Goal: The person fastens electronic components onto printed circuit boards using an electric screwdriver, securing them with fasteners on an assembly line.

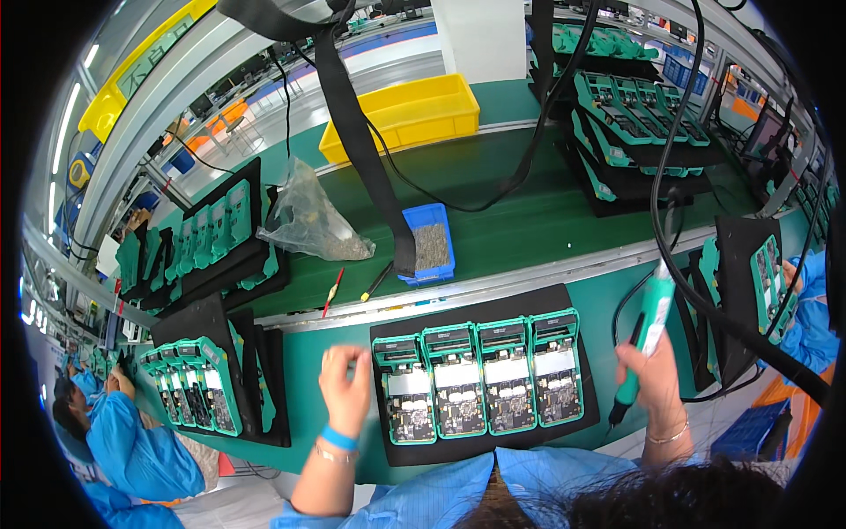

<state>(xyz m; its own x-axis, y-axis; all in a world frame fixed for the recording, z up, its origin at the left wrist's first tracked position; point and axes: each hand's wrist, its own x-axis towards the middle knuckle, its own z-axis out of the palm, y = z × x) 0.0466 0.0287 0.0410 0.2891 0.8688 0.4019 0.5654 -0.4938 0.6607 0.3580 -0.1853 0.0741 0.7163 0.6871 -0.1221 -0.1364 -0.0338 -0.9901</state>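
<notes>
On a black foam mat [414, 453] in front of me lies a row of several green device frames [456, 392] with dark circuit boards and white strips. Beside the row's left end is my left hand [345, 388], raised with its fingers curled together. Whatever those fingers may pinch is too small to make out. To the right of the row, my right hand [654, 375] is wrapped round a green-and-white electric screwdriver [655, 313]. Its dark tip points down toward the bench, apart from the frames.
Beyond the mat stand a blue bin [449, 249] of small metal parts, a clear plastic bag [308, 220] and a yellow crate [423, 123]. Foam-backed frame stacks [216, 234] flank the bench. A black cable [749, 339] hangs at right. A co-worker [141, 441] sits at left.
</notes>
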